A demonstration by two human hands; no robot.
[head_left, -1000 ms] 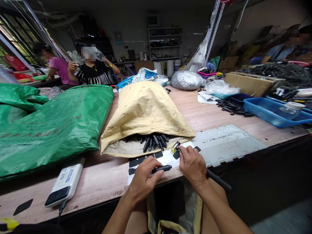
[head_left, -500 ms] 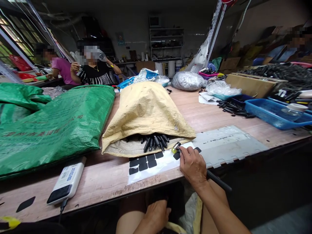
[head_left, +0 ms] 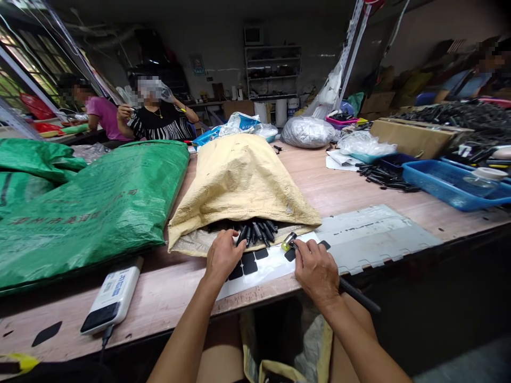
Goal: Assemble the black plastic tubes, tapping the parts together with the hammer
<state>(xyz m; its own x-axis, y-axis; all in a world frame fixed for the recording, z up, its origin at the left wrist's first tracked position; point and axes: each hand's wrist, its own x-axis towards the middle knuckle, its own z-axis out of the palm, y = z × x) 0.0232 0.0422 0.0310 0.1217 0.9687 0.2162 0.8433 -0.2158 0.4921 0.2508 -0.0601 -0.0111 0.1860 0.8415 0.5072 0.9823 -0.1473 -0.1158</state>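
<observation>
My left hand (head_left: 224, 254) is at the mouth of the yellow woven sack (head_left: 243, 183), its thumb and fingers apart beside the black tube-like parts (head_left: 257, 232). Nothing shows between those fingers. My right hand (head_left: 317, 266) is closed on a small tool with a metal and yellow-green end (head_left: 289, 242) and a black handle (head_left: 359, 296) that sticks out behind the palm. Below both hands, a white sheet with black rounded squares (head_left: 249, 262) lies partly under the sack's edge.
A green sack (head_left: 99, 213) and a white power bank (head_left: 113, 295) are on the left. To the right are a grey plate (head_left: 371, 236), a blue tray (head_left: 439, 186) and black parts (head_left: 385, 177). An open sack (head_left: 249, 346) hangs between the knees. Two people sit across the table.
My left hand has risen from below the table edge to the sack's mouth and now has its fingers apart. My right hand has stayed almost still with the tool.
</observation>
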